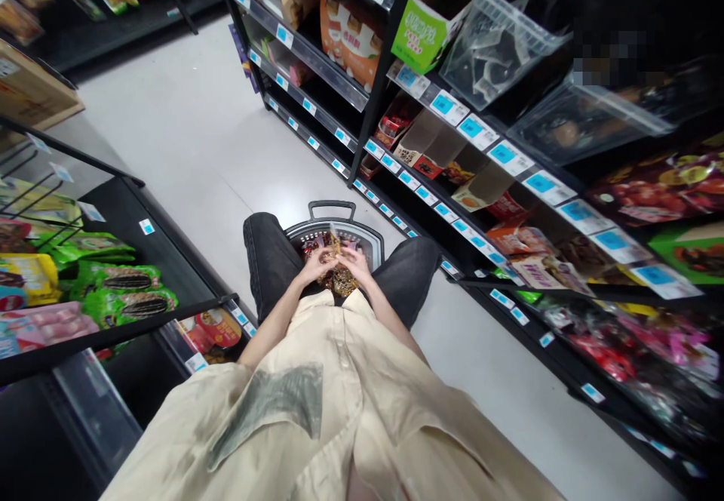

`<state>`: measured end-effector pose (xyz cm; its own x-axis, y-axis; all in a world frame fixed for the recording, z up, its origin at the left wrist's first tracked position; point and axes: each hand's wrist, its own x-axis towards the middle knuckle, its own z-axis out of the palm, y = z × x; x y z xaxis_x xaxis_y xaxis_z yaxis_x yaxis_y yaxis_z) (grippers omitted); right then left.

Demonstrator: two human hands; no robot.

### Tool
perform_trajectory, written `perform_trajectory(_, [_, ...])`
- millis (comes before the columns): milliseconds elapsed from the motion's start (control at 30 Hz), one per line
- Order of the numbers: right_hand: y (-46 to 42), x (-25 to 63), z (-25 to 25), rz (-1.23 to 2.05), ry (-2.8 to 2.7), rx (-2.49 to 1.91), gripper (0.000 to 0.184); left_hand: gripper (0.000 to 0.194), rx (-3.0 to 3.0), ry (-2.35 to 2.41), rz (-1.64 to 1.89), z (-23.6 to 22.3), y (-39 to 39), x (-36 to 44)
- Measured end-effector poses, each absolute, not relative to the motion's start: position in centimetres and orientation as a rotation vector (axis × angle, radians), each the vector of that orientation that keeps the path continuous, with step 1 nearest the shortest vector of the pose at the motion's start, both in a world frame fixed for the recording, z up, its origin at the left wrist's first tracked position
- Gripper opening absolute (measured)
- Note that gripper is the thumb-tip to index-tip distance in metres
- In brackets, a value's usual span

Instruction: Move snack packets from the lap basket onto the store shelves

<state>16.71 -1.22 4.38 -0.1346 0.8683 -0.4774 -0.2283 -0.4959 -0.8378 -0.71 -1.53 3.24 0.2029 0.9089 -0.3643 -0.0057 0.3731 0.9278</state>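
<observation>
Between my knees stands a grey shopping basket with its dark handle at the far side. Shiny wrapped packets, gold-brown and some red, lie inside it. Above them my left hand and my right hand meet, fingertips pinched together on a small gold-coloured wrapped packet. Its clear end sticks up past my fingers. Its exact contents are too small to make out.
Shelves with price tags, snack boxes and clear plastic bins run along my right. On my left, a low rack holds green snack bags. A cardboard box sits farther left. Pale floor stretches ahead between the shelves.
</observation>
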Motion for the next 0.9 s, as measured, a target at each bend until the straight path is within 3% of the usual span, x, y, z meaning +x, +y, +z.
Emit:
perform_trajectory(100, [-1.3, 16.8, 4.7, 1.848, -0.807, -1.231, 0.044, 0.058, 0.974, 1.091, 0.814, 3.6, -1.5, -0.8])
perform_trajectory(267, [-1.3, 17.0, 4.4, 1.857, -0.744, -1.262, 0.036, 0.047, 1.001, 1.161, 0.804, 3.3, -1.4, -1.0])
perform_trajectory(467, [-0.9, 17.6, 3.1, 1.551, -0.464, -1.459, 0.048, 0.05, 0.901, 1.185, 0.79, 3.9, -1.6, -0.9])
perform_trajectory(667, [-0.8, 17.9, 3.0, 1.733, -0.396, -1.346, 0.044, 0.051, 0.876, 1.152, 0.741, 4.8, -1.7, -0.8])
perform_trajectory(900, [-0.7, 17.9, 3.1, 1.721, -0.405, -1.416, 0.043, 0.044, 0.855, 1.173, 0.717, 4.6, -1.7, -0.7])
